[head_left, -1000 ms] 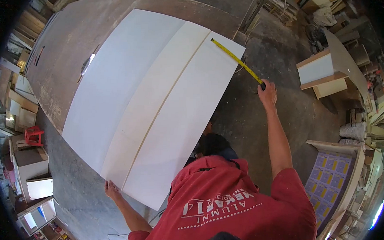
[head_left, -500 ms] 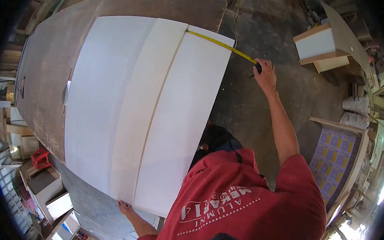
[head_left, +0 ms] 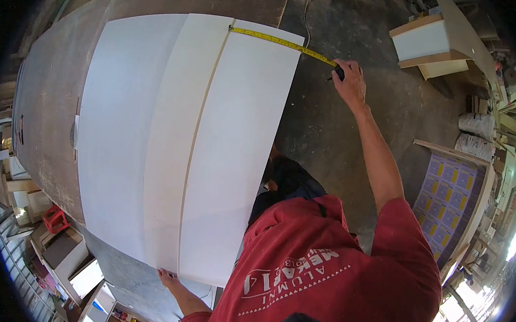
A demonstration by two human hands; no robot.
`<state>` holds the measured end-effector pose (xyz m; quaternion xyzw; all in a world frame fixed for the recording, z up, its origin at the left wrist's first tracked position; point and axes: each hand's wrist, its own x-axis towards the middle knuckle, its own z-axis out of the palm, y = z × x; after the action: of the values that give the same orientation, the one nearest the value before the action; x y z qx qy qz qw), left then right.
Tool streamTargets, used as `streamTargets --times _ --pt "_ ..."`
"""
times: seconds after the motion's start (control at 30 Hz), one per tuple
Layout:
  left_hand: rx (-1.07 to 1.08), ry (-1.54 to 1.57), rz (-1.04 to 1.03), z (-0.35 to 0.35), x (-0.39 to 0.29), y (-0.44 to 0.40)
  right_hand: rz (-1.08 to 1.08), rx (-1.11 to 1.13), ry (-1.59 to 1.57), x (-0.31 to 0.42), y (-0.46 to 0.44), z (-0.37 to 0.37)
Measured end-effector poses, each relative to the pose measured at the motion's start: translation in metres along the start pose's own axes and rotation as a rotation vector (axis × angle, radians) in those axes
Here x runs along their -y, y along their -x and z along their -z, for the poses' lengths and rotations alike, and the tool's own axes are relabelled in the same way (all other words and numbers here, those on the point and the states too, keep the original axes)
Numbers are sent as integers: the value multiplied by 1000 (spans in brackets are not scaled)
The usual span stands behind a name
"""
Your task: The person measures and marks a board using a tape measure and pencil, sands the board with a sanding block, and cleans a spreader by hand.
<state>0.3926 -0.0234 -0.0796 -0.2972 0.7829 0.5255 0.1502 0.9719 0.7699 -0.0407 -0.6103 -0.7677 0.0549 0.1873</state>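
Note:
A large white panel (head_left: 117, 124) lies on a brown worktable, with a narrow off-white board (head_left: 172, 133) lengthwise across it. My right hand (head_left: 349, 83) is closed around a dark tape measure (head_left: 339, 74) beyond the panel's far right corner. Its yellow blade (head_left: 270, 40) is drawn out over the panel, and the blade's end sits by the narrow board's right edge. At the opposite end, my left hand (head_left: 168, 279) grips the end of the narrow board at the panel's edge. Its fingertips are partly hidden there.
The brown worktable (head_left: 50, 115) extends left, with a saw blade (head_left: 72, 134) beside the panel. A red stool (head_left: 55, 218) and cabinet pieces (head_left: 74, 268) stand at lower left. To the right are a white box with wooden edges (head_left: 424, 46) and a framed sheet of printed squares (head_left: 446, 197).
The whole view has shifted and turned slightly, so the panel sits farther left and higher. Both hands keep their holds, and the tape stays drawn out.

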Motion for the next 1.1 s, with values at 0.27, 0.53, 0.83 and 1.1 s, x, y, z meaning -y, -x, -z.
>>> streamTargets --times 0.27,0.53,0.83,1.1 --pt "-73 -14 35 -4 -3 5 -21 74 37 0 -2 3" --pt "-42 33 50 -4 -4 -2 -24 73 41 2 -1 4" --pt "-35 19 11 -7 -5 15 -31 20 3 6 0 3" --pt "-86 4 67 -8 -7 10 -36 32 10 9 0 3"
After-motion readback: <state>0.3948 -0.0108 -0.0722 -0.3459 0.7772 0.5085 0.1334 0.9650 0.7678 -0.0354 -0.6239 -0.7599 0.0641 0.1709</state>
